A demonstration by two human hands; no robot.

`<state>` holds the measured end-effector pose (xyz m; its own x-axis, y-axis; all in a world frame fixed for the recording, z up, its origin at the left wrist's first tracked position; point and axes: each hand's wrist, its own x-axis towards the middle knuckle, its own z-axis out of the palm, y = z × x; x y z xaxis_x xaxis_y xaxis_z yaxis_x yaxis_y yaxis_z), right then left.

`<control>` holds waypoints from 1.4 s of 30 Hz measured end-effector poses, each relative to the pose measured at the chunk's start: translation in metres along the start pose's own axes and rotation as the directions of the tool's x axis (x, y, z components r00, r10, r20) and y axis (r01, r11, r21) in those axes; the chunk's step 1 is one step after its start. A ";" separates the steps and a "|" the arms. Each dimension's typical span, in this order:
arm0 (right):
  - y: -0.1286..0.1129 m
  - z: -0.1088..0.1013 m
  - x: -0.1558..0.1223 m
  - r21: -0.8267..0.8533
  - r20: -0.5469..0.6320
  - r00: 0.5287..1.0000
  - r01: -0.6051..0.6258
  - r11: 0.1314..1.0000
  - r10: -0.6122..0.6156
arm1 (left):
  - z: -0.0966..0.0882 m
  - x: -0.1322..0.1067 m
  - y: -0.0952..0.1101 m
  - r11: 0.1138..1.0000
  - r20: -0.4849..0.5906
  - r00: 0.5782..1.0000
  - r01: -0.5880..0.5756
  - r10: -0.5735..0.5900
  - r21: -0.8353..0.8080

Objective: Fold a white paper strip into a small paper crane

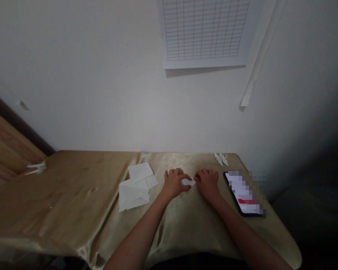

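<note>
A small piece of folded white paper [187,182] lies on the tablecloth between my two hands. My left hand [174,182] has thumb and forefinger closed around its left part, with the other fingers resting on the cloth. At the paper's right-hand tip, the bent fingers of my right hand [208,184] are pinched together. Part of the paper is hidden under my fingers, so its full shape does not show. To the left of my left hand are several loose white paper sheets [133,193], overlapping one another.
Small folded white paper figures [221,159] stand at the table's back right. A phone [246,200] with its screen lit lies right of my right hand. Gold satin cloth [73,198] covers the table, and white scraps [38,168] lie far left. Behind rises a wall with a printed grid sheet [205,33].
</note>
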<state>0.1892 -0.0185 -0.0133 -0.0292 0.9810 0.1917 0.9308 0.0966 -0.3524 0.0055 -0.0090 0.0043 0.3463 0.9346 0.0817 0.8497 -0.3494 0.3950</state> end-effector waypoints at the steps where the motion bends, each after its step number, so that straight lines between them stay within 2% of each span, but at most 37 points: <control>1: 0.001 -0.001 -0.001 0.007 0.005 1.000 0.010 1.000 -0.010 | 0.001 0.000 0.000 1.000 -0.005 1.000 0.004 -0.004 0.004; 6: 0.006 -0.008 -0.004 0.064 0.004 0.997 0.076 0.995 -0.077 | 0.005 0.001 -0.002 1.000 -0.022 1.000 -0.002 0.002 0.013; 15: 0.004 -0.013 -0.007 -0.065 -0.049 0.985 0.161 0.985 -0.164 | 0.005 0.001 -0.002 1.000 -0.014 1.000 -0.004 0.004 -0.016; 27: 0.016 -0.010 0.000 -0.080 -0.046 0.996 0.079 0.994 -0.083 | 0.002 0.000 -0.001 1.000 -0.001 1.000 -0.012 0.012 -0.018; 36: 0.030 -0.009 0.006 0.028 -0.011 0.998 0.064 0.998 -0.063 | 0.004 -0.004 0.002 0.999 -0.020 0.999 -0.036 0.036 -0.002; 42: 0.027 -0.005 0.010 0.005 -0.023 0.997 0.070 0.998 -0.070 | -0.001 -0.002 -0.002 0.999 0.007 0.999 -0.037 0.037 -0.024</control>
<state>0.2160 -0.0072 -0.0161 -0.0856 0.9678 0.2366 0.9248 0.1655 -0.3425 0.0033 -0.0099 0.0041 0.3801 0.9206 0.0899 0.8268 -0.3817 0.4132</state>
